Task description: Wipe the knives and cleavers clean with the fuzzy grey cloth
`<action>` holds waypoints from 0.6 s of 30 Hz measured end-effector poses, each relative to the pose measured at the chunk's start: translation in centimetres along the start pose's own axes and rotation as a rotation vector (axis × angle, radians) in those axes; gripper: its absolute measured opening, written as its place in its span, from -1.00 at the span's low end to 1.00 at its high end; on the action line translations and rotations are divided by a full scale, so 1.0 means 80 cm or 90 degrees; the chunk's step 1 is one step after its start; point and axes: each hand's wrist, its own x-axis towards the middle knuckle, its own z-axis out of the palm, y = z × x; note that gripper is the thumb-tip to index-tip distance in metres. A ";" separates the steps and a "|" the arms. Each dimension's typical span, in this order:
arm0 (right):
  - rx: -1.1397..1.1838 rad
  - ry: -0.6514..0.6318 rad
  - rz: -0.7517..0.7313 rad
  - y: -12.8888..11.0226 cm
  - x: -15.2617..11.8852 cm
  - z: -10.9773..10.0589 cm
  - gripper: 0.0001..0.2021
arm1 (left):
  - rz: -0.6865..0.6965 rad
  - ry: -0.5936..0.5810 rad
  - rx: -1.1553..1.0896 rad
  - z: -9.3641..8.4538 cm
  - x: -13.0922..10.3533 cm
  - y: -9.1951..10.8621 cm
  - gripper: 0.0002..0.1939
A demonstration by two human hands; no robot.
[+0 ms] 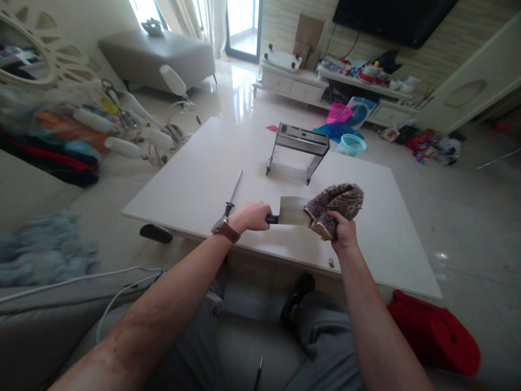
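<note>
My left hand (pixel 253 216) is closed around the black handle of a cleaver (pixel 293 210), whose broad blade points right above the white table (pixel 366 260). A brown patterned cloth (pixel 342 203) is bunched in my right hand (pixel 345 231), against the far end of the blade, and hides that end. Left of the cleaver lies a sharpening rod (pixel 236 187), its dark handle end near my left wrist. Behind the cleaver stands a black and silver knife block (pixel 303 136) with slots in its top.
Beyond the table are a pink basket (pixel 338 113) and a light blue basket (pixel 352 145). A lamp with white shades (pixel 152 138) stands at the left. A red stool (pixel 435 331) is at the lower right, and a small sticker (pixel 331 263) lies near the front edge.
</note>
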 end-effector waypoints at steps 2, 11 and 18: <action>-0.003 -0.004 -0.001 0.000 0.001 -0.001 -0.64 | 0.001 -0.002 0.000 -0.001 0.000 0.000 -0.74; -0.010 -0.003 0.003 -0.001 -0.001 0.000 -0.64 | -0.005 -0.006 -0.018 -0.002 -0.001 0.001 -0.75; -0.001 0.011 -0.005 0.000 -0.003 0.003 -0.67 | -0.013 -0.002 -0.043 -0.003 -0.002 0.002 -0.82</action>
